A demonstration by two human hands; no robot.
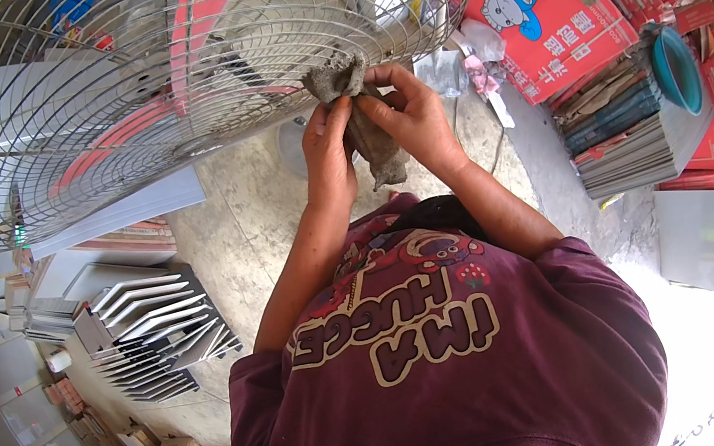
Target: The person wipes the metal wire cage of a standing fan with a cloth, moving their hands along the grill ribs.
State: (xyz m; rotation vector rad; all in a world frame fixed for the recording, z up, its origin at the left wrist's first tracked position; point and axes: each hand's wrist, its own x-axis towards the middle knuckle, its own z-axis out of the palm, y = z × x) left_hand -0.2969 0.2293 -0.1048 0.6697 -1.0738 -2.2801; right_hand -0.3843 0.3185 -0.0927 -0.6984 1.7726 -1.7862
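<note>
- A large round fan guard of silvery wire [162,76], with pale blades dimly visible behind its mesh, fills the space above and to the left of both hands; its lower rim sits just beyond the fingertips.
- A person in a maroon printed T-shirt [438,370] bends over the work, bare forearms reaching up from the lower edge.
- Flattened red cardboard cartons [548,11] lie to the right of the hands, with a stack of grey and red sheets [626,135] and a teal plastic bowl [676,70] farther right.
- A fanned pile of pale grey panels [159,336] rests on the concrete floor [251,212], below and left of the hands.
- The left hand [327,148] and the right hand [409,110] are close together, both clamped on a crumpled grey-brown cloth [364,123]. Its top is pushed against the wire rim; its tail hangs between the wrists.
- Risk, as a judgement: the rag's loose weave could snag on a wire end and tear, or a fingertip could slip through a gap in the mesh. Hard pressure might also bend the thin wires. Whether the fan is powered cannot be told.
</note>
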